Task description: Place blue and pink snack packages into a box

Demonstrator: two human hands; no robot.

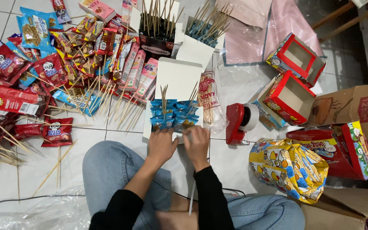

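White tiled floor, seen from above. Left hand and right hand, fingers curled and pinching blue snack packets at the near edge of one white box. Two red boxes and one red tape dispenser lie right. Risk: a jostled box may spill the upright skewers.

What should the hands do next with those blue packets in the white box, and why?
Probably press the front blue packet in beside its neighbours. Both the left hand and right hand sit at the near edge of the white box, where skewered blue packets stand in rows and the front row looks unfinished.
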